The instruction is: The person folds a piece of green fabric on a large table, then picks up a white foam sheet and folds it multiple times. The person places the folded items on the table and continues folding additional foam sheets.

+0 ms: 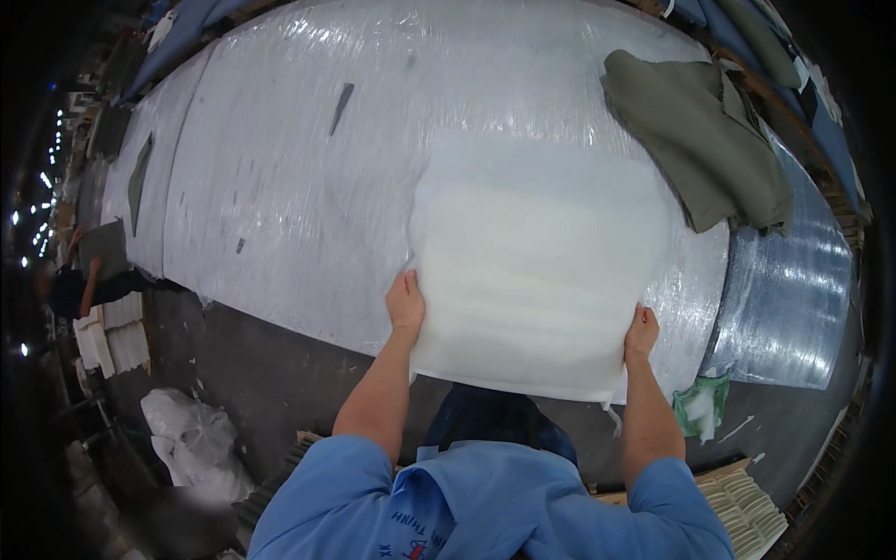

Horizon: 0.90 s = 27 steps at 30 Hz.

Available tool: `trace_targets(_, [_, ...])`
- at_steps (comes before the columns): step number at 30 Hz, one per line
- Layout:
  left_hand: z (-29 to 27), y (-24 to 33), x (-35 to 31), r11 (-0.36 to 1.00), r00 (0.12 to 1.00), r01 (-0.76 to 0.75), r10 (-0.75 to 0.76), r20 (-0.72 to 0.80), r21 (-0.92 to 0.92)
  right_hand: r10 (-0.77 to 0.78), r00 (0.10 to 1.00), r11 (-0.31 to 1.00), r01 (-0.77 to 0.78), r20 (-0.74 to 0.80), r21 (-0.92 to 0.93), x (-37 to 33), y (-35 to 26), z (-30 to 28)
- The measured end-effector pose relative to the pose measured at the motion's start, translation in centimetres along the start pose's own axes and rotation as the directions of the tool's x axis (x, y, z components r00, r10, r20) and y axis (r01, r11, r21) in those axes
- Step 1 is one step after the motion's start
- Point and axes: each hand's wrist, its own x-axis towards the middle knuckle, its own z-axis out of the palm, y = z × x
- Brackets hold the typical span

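Observation:
A square cream-white cushion pad (527,280), with a thin white sheet of wadding (541,159) showing past its far edge, lies at the near side of the table and juts over its front edge. My left hand (405,301) grips the pad's left side, fingers curled over the border. On the opposite side my right hand (642,332) pinches the right border. Folded grey-green fabric (700,135) rests farther off to the right.
Clear plastic film covers the wide table (280,187); grey-green scraps lie on it. A green bag (700,408) stands by its right front edge. On the floor at left sits a clear plastic bag (194,439). A co-worker (79,285) holds a dark panel at far left.

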Motion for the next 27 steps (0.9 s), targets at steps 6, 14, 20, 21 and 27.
trace_targets(6, [-0.3,0.1,0.2,0.994,0.999,-0.039,0.038,0.016,0.099,-0.096,0.988,0.946,0.052,-0.121,-0.32,-0.8,-1.3,0.4])
trace_targets(14, [-6.0,0.5,-2.5,0.822,0.813,0.515,-0.379,0.441,-0.243,0.293,0.955,0.937,-0.297,0.051,0.184,-3.4,-0.7,-4.6])
trace_targets(20, [-4.2,-3.3,-7.4,0.993,0.981,0.118,-0.115,0.154,-0.014,-0.054,0.997,0.98,0.044,-0.047,-0.196,-8.2,1.7,-4.2])
trace_targets(21, [-3.4,-2.7,-8.0,0.994,0.993,0.107,-0.107,0.041,0.01,-0.12,0.989,0.968,0.097,-0.086,-0.233,-8.5,2.2,-4.0])
trace_targets(27, [-1.2,-3.5,-7.7,0.994,0.967,-0.11,0.106,-0.232,-0.003,-0.191,0.978,0.94,0.159,-0.082,-0.301,-8.2,2.8,-4.2])
